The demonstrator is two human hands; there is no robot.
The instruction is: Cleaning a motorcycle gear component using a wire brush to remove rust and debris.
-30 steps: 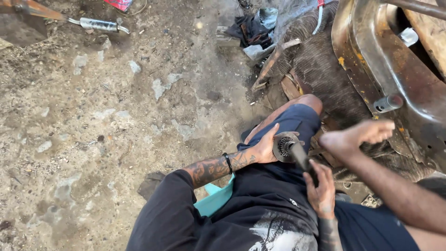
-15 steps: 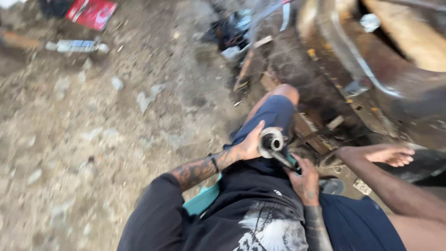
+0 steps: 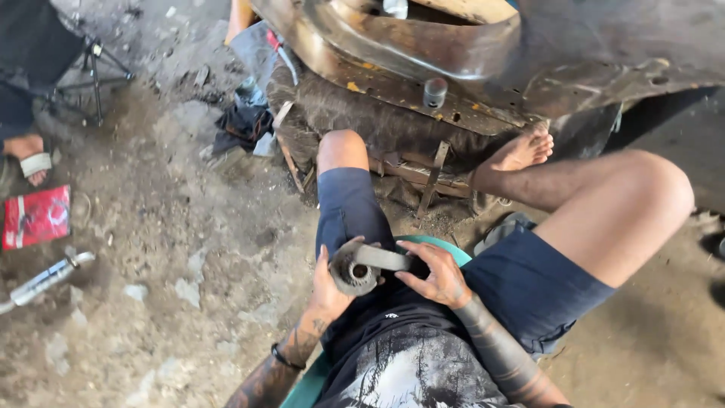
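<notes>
Left hand: my left hand cups the round end of the grey metal part with a ring-shaped head and a flat arm, palm against its left side, thumb over the rim.
Right hand: my right hand lies over the flat arm of that part, fingers curled across it, closed on it.
Metal part: it sits in my lap over my dark blue shorts, held between both hands, ring end toward 9 o'clock, arm toward 3 o'clock.
Seat: a teal plastic seat shows under my thighs.
Right foot: my bare foot, at 1 o'clock from the hands, rests against the rusty brown metal body at 12 o'clock.
Ground: a red flat packet and a silver tube-shaped tool lie on the dirt at 9 o'clock, well apart from me.
Other person: a sandalled foot at 10 o'clock, beside a black metal stand.
</notes>
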